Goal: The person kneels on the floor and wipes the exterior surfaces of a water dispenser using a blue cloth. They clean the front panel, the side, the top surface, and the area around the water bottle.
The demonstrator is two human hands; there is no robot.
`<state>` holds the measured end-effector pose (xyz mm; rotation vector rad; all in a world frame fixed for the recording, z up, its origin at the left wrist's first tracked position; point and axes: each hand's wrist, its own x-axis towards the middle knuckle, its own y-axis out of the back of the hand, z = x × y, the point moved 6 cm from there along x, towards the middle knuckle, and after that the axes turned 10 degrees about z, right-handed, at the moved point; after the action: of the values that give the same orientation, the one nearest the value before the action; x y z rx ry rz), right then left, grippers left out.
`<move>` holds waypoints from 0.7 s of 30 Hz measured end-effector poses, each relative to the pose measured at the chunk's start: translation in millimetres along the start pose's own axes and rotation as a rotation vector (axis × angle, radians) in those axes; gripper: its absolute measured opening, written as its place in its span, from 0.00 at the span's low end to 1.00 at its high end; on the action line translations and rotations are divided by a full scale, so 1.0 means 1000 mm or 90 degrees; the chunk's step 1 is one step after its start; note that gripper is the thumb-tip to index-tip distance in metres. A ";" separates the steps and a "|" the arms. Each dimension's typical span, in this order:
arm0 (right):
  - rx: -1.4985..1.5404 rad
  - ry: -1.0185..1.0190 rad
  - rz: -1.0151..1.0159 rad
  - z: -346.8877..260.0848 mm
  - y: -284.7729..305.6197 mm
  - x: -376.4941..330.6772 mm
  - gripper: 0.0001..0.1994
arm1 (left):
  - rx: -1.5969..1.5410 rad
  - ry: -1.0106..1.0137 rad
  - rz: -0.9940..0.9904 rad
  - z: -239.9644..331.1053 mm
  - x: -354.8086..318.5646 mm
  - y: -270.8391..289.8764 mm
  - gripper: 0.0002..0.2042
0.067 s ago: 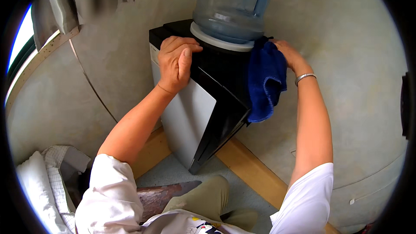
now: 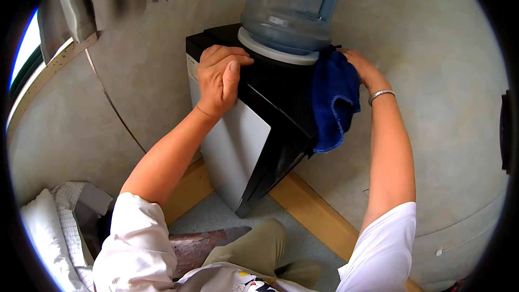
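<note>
A silver and black water dispenser (image 2: 230, 151) stands in front of me, with a translucent blue water bottle (image 2: 286, 13) seated upright in its white ring. My left hand (image 2: 220, 78) grips the dispenser's top left edge, its fingers bent over the black top and the thumb close to them. At the far right side of the top, my right hand (image 2: 365, 69) holds a dark blue cloth (image 2: 335, 100). The cloth hangs down over the dispenser's right edge. Its upper end bunches beside the bottle's base, and my right fingertips are partly hidden behind it.
Pale walls (image 2: 432, 119) meet behind the dispenser, with a yellowish baseboard (image 2: 313, 213) along the grey floor. A white pillow (image 2: 46, 238) and checked fabric lie at lower left. Grey curtains (image 2: 78, 5) hang by a window at upper left.
The blue cloth has shifted slightly to the right along the dispenser's edge. My left hand keeps its place on the top.
</note>
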<state>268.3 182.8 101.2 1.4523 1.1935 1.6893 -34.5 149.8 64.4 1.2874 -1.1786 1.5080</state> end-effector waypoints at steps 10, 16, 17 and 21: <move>-0.004 -0.090 -0.047 0.029 -0.011 0.045 0.17 | 0.025 0.016 -0.068 0.000 -0.003 -0.001 0.21; -0.035 -0.104 0.024 0.053 -0.024 0.055 0.15 | -0.001 0.004 -0.028 -0.001 -0.002 -0.001 0.18; -0.062 -0.081 0.058 0.058 -0.020 0.051 0.15 | -0.013 -0.001 -0.011 0.002 -0.002 -0.001 0.16; -0.004 -0.059 0.069 0.032 -0.009 0.028 0.15 | -0.006 0.011 -0.013 0.002 -0.001 0.000 0.16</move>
<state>292.8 218.6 104.7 1.5984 1.0770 1.6754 -33.9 148.3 63.7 1.2745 -1.1572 1.4929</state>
